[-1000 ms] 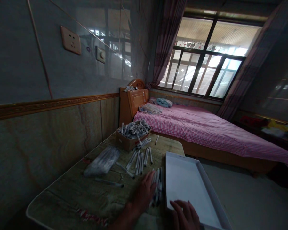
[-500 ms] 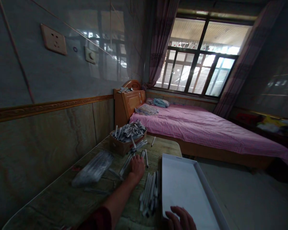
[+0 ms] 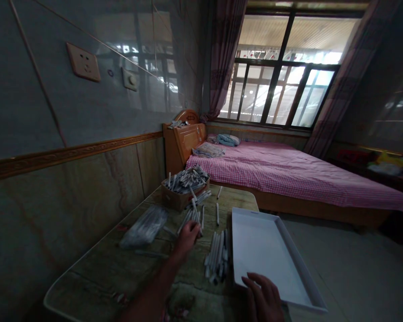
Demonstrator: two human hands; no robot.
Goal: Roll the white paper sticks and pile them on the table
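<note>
My left hand (image 3: 190, 233) is closed in a pinch at the near end of some loose white pens (image 3: 195, 210) on the table. At least one pen seems to stick out from its fingertips. Close by on the right, a bundle of white pens with dark ends (image 3: 216, 255) lies side by side. My right hand (image 3: 264, 293) holds nothing, its fingers apart over the near left corner of a shallow white tray (image 3: 272, 250). Behind the loose pens stands a cardboard box (image 3: 175, 200) heaped with more pens.
On the table (image 3: 97, 268), a clear plastic bag of pens (image 3: 147, 227) lies left of my left hand. Single pens (image 3: 217, 213) lie near the tray's far left corner. The tray overhangs the table's right side. A bed (image 3: 289, 174) stands beyond; a tiled wall is left.
My left hand has gone from spread over the loose pens to a closed pinch, drawn slightly back. A pen now lies apart on the right. The right hand stays by the tray corner; the view shifted.
</note>
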